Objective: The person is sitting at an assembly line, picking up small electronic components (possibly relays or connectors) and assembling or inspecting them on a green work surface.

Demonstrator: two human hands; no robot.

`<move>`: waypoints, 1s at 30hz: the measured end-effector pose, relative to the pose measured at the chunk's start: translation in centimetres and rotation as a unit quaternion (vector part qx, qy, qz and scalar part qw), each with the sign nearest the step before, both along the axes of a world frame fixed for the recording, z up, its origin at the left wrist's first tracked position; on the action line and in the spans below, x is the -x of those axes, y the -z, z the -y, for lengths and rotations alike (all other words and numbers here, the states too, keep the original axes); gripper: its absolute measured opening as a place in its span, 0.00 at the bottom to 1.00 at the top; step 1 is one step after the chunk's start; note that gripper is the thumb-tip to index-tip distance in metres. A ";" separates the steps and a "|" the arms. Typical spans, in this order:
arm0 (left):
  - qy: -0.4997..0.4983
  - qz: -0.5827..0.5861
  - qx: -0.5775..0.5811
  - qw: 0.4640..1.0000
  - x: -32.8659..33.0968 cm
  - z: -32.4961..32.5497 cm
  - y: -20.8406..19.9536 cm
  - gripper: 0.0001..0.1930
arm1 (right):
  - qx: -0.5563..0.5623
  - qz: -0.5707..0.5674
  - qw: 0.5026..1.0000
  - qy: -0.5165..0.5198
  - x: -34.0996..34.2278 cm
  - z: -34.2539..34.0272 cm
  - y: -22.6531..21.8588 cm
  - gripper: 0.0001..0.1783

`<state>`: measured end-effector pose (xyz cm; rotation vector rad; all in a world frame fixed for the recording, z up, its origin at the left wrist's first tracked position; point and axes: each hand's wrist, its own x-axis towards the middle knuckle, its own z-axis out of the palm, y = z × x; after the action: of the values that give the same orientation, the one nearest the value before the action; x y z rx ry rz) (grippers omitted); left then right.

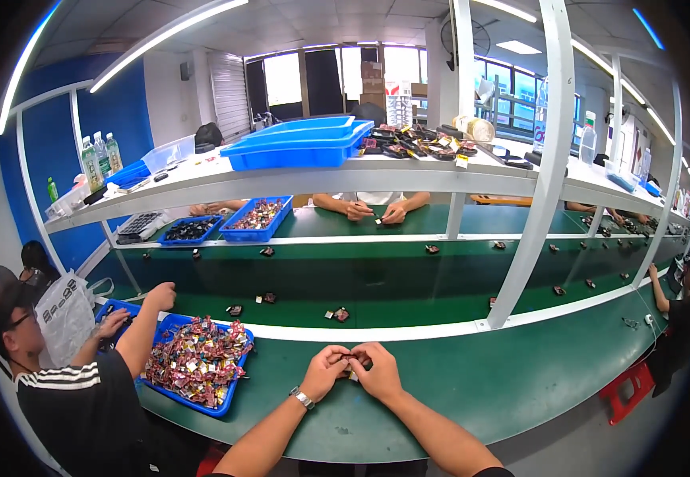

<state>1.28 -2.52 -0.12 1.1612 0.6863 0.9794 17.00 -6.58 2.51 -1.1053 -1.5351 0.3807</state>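
Note:
Close together over the green worktop (456, 381), my left hand (327, 372) and my right hand (377, 372) meet at the fingertips. Both are closed on one small dark part with a pale tab (351, 374); my fingers cover most of it, so its exact kind does not show. A watch with a metal band (301, 397) is on my left wrist. Left of my hands, a blue tray (219, 411) holds a heap of small reddish parts with yellow and white tabs (195, 362).
Beyond a white rail, a green conveyor belt (385, 278) carries scattered small parts (337, 315). A slanted white post (529, 199) rises at right, below a shelf with blue trays (297, 143). A co-worker (83, 397) reaches over at left; another person's hands (377, 211) work opposite.

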 end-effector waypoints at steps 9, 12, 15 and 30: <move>-0.134 -0.076 -0.222 0.963 0.3 -0.6 -0.2 0.11 | 0.109 -0.167 0.980 -0.001 -2.3 -2.7 1.9 0.09; -0.213 0.013 -0.238 0.948 2.9 1.7 -5.4 0.10 | 0.164 -0.167 0.964 0.129 -5.1 -3.6 1.7 0.12; -0.173 0.143 -0.421 0.879 3.7 9.3 -15.6 0.08 | 0.149 -0.153 0.955 0.205 -9.6 -5.8 2.6 0.11; -0.006 -0.341 -0.698 0.630 8.5 30.0 -38.7 0.07 | 0.096 0.207 0.954 0.197 -2.2 -14.6 1.5 0.27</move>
<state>-7.24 -32.52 38.53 3.0383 0.3902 1.0179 19.22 8.05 1.05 -1.6894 -1.6056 0.0209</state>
